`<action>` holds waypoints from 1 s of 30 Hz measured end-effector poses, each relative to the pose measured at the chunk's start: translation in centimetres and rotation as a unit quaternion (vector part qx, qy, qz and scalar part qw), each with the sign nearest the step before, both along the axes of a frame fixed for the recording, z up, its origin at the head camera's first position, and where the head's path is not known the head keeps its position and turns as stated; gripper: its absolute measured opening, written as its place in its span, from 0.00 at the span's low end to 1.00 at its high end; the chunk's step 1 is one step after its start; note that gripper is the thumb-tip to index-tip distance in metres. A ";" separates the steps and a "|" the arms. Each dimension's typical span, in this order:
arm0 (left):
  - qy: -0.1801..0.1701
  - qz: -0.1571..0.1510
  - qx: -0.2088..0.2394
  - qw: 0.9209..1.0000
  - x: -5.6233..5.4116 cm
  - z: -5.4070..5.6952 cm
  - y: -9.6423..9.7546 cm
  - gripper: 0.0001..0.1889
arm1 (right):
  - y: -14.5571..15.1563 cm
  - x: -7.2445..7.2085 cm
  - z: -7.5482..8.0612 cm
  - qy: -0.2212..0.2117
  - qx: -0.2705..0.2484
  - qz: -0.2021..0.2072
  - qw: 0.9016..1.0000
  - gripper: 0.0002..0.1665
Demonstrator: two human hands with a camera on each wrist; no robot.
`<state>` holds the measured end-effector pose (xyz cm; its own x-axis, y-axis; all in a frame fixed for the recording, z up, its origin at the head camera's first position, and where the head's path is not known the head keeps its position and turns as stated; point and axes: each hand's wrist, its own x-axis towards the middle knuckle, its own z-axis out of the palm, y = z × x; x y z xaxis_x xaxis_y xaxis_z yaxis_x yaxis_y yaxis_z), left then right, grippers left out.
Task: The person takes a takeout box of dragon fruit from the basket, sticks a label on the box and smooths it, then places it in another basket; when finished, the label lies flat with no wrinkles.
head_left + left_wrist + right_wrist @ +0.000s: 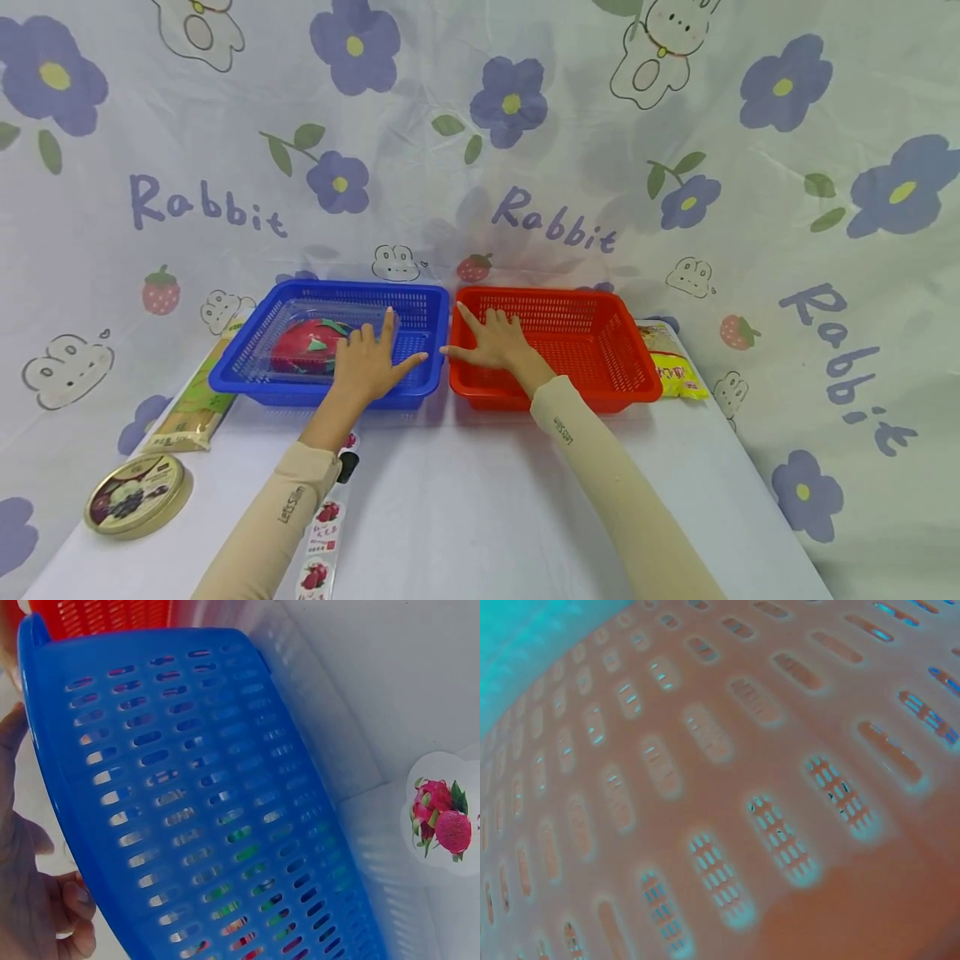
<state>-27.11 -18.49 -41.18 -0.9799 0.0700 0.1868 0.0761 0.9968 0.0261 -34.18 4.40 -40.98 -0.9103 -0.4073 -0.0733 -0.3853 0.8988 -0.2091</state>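
Note:
My left hand point(366, 362) is spread over the blue slotted basket point(405, 394), its thumb reaching toward the right rim. In the left wrist view, the left fingers point(75, 900) are at the rim of that basket, outside its near wall. A pink dragon fruit point(300, 346) with green tips lies inside under clear plastic. Over the left part of the red slotted basket point(555, 402) is my right hand point(495, 340), fingers apart, a digit pointing at the gap between the baskets. A slotted wall point(705, 772) fills the right wrist view, close and off-colour.
At the left lie a long green-and-yellow packet point(195, 396) and a round gold tin point(138, 493). A strip of dragon-fruit labels point(322, 533) runs beside my left sleeve. Right of the red basket is a yellow packet point(677, 375). A patterned cloth point(420, 167) hangs behind.

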 end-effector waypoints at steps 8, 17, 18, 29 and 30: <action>0.009 0.006 -0.005 1.000 0.4 -0.1 -0.3 0.56 | -0.6 0.1 0.0 -0.004 0.006 0.003 1.000 0.59; 0.022 0.010 0.019 1.000 1.0 -0.5 -0.6 0.56 | -1.1 0.3 0.1 0.003 0.006 0.007 1.000 0.58; 0.019 0.013 0.023 0.999 1.0 -0.5 -0.6 0.56 | -1.1 0.3 0.1 0.003 0.007 0.007 1.000 0.58; 0.000 0.036 0.039 0.999 1.4 -0.7 -1.1 0.59 | -1.5 0.3 0.1 0.008 0.009 0.012 1.000 0.58; 0.000 0.037 0.039 0.999 1.5 -0.7 -1.1 0.59 | -1.5 0.3 0.1 0.009 0.009 0.013 1.000 0.58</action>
<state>-25.62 -19.63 -41.90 -0.9817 -0.0182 0.1895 0.0016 0.9946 0.1037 -33.83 2.91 -40.87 -0.9009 -0.4292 -0.0651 -0.4115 0.8921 -0.1867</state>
